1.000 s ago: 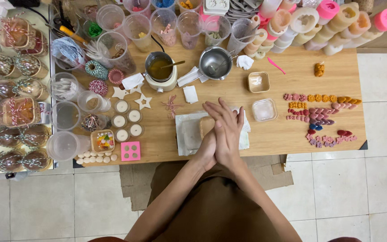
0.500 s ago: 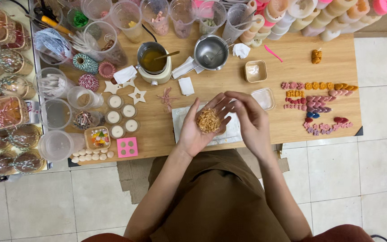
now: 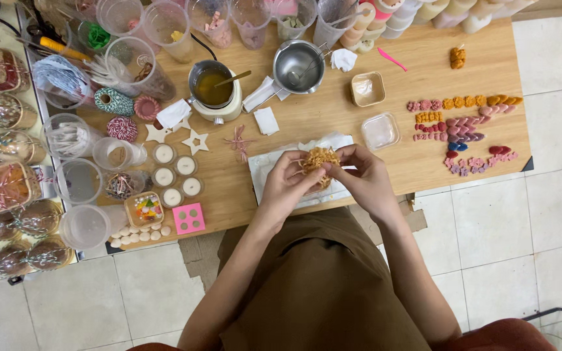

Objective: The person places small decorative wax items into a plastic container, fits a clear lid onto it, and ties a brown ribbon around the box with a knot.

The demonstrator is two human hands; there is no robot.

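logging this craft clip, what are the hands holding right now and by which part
Both hands hold one tangled golden-brown fibre ball: the left hand pinches its left side, the right hand its right side, fingertips at the edges, above the white paper.

We reach both forearms forward from our lap, bare from the elbow down, until they converge over the near edge of the bench. Our left hand (image 3: pixel 285 182) is cupped, palm turned inward, fingers curled toward the right. Our right hand (image 3: pixel 363 177) faces it, knuckles up, thumb and fingertips pinched in toward the left. The fingertips of both hands nearly meet, wrists bent slightly and held just above the bench.
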